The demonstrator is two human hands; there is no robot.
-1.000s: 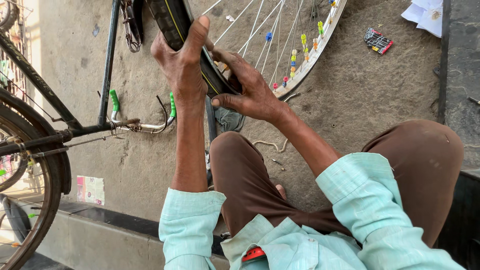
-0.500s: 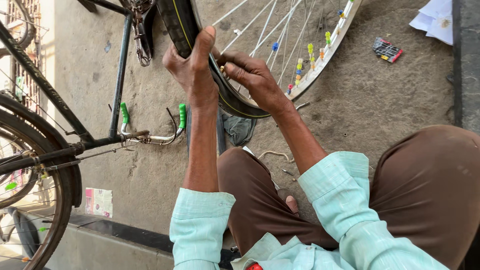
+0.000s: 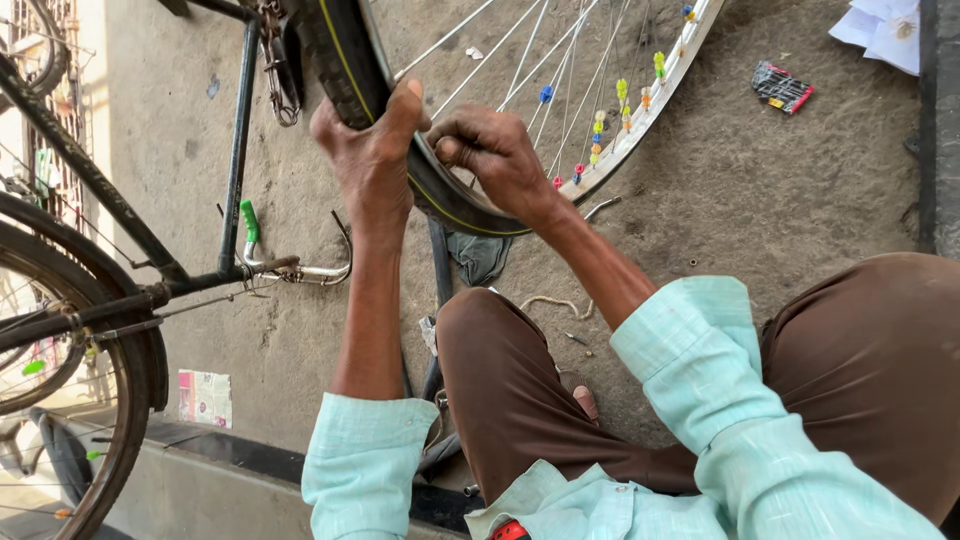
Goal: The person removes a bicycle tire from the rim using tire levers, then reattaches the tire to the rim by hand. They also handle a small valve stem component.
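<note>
While your left hand (image 3: 372,150) clamps around the black tyre (image 3: 345,70) with its thumb on top, your right hand (image 3: 495,160) is fisted, pinching the tyre's edge beside the silver rim (image 3: 640,125).

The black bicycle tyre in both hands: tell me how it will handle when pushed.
The tyre probably flexes yet resists: it bows off the rim between the left hand and right hand. Likely grippy rubber, not fragile.

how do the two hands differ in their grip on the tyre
The left hand wraps over the black tyre, thumb up along its sidewall; the right hand is a closed fist, pinching the tyre's edge lower down. The left forearm stands upright, the right slants. Both grip the same tyre.
</note>
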